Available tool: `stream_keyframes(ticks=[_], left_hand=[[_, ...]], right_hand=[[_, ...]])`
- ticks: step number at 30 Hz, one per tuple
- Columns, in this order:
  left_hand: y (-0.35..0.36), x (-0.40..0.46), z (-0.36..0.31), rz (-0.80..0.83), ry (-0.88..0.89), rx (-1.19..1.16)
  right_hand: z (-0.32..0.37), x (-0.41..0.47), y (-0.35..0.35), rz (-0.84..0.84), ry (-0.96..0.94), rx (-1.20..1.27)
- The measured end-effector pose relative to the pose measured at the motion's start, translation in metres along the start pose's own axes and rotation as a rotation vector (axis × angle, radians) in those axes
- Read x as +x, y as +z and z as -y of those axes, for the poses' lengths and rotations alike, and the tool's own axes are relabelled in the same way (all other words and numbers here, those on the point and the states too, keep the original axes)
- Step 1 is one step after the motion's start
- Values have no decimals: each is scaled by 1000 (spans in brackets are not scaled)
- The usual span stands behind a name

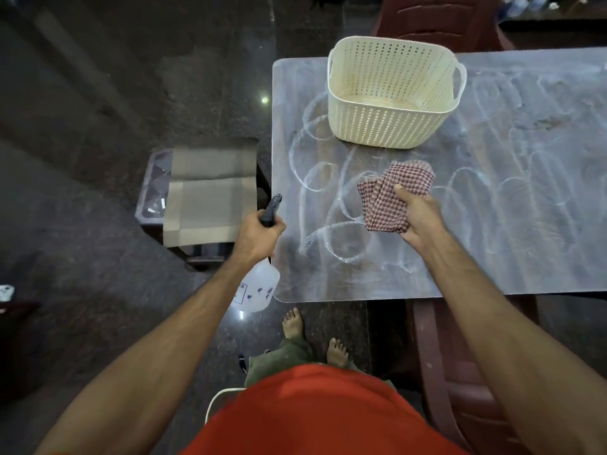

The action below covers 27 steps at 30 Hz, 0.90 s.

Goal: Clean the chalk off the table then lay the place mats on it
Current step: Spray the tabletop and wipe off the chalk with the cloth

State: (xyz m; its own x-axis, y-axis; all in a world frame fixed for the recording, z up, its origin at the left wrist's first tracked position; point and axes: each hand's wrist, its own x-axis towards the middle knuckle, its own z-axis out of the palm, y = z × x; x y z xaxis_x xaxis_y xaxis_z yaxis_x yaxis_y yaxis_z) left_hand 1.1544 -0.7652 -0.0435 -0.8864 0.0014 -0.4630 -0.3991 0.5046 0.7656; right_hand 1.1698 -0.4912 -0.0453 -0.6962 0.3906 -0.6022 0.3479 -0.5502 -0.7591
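White chalk loops and scribbles (331, 198) cover the grey table (492, 257). My right hand (418, 215) grips a folded red-and-white checked cloth (391, 195) just above the table's left part. My left hand (261, 233) grips the black trigger head of a translucent white spray bottle (258, 290), held beside the table's left edge with its nozzle pointing away from me. Beige place mats (210, 195) lie stacked on a small stool left of the table.
A cream perforated plastic basket (394, 93) stands at the table's far left. The low stool (154, 192) sits close to the table's left edge. Dark red plastic chairs stand behind the table (443, 18) and at its near side (460, 372). My bare feet (315, 336) are on dark stone floor.
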Motion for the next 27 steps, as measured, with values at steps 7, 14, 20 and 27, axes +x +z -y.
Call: stream_keyframes(ticks=[7, 14, 20, 27], left_hand=[[10, -19, 5, -18, -27, 55], [55, -29, -22, 160, 83, 112], [99, -21, -71, 213, 148, 172], [120, -28, -78, 296, 138, 310]], right_hand=[[3, -6, -17, 26, -16, -12], [18, -11, -63, -34, -70, 26], [33, -14, -103, -114, -114, 73], [39, -15, -135, -165, -132, 105]])
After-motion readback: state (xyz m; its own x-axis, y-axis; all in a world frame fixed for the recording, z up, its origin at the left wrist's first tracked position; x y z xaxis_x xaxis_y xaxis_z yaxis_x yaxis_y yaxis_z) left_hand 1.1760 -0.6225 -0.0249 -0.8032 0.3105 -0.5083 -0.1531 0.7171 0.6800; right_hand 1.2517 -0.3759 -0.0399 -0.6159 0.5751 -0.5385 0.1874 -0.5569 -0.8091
